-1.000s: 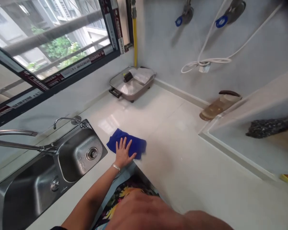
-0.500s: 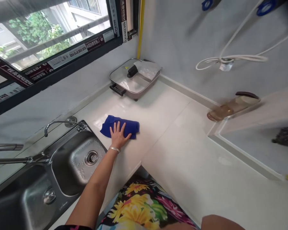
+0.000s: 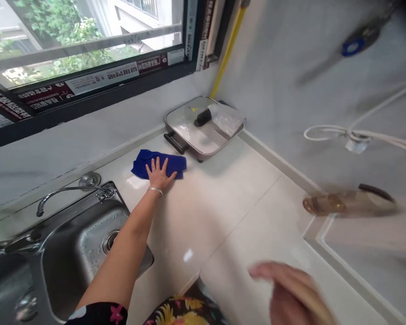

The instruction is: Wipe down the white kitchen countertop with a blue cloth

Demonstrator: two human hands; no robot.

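My left hand (image 3: 159, 175) lies flat with spread fingers on a crumpled blue microfiber cloth (image 3: 172, 163), pressing it against the white countertop (image 3: 230, 225). The cloth sits just left of an electric skillet, not touching it. A thin silver bracelet circles that wrist. Low in the view, my right hand (image 3: 280, 289) is blurred by motion above the counter, well away from the cloth. I see nothing in it.
A stainless steel sink (image 3: 88, 243) with a curved faucet (image 3: 71, 192) lies left of the cloth. A glass-lidded electric skillet (image 3: 203, 128) stands in the corner. A window frame runs behind; a yellow hose and white cable are on the wall. A blurred amber glass object stands right.
My left hand and the cloth have slid along the counter toward the skillet. My right hand has come back into view at the lower right. The whole view has swung.
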